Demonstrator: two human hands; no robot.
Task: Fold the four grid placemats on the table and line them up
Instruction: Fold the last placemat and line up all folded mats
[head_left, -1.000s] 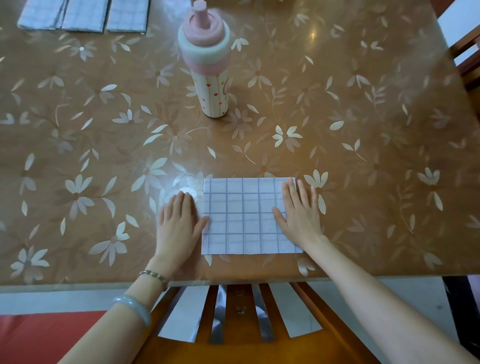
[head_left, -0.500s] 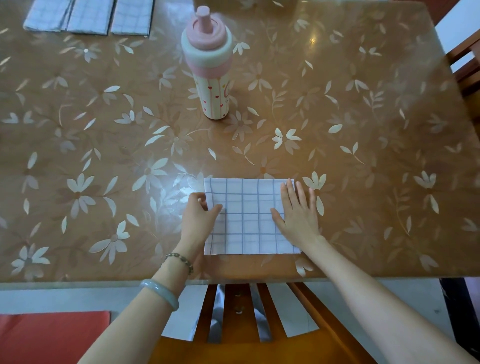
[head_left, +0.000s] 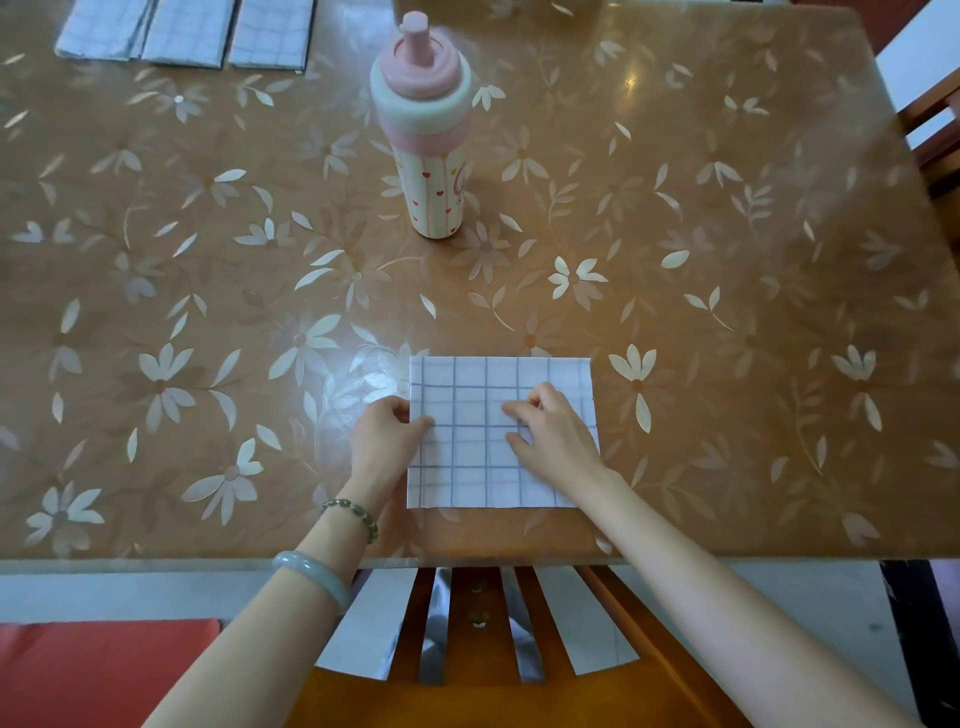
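Observation:
A white grid placemat (head_left: 483, 379), folded into a rectangle, lies near the table's front edge. My left hand (head_left: 387, 436) pinches its left edge, thumb on top. My right hand (head_left: 558, 436) sits on the mat's right half, its fingers curled and its fingertips and thumb pinching the cloth near the middle. At the far left corner three folded grid placemats (head_left: 187, 31) lie side by side in a row.
A pink and cream bottle (head_left: 431, 171) stands upright mid-table, behind the mat. The table (head_left: 727, 312) has a glossy floral cover. A wooden chair back (head_left: 467, 649) is below the front edge, with a red cushion (head_left: 104, 670) to its left. Another chair (head_left: 935, 130) stands at the right.
My left hand went from lying flat beside the mat to gripping its left edge. My right hand slid from the right edge toward the middle and curled its fingers.

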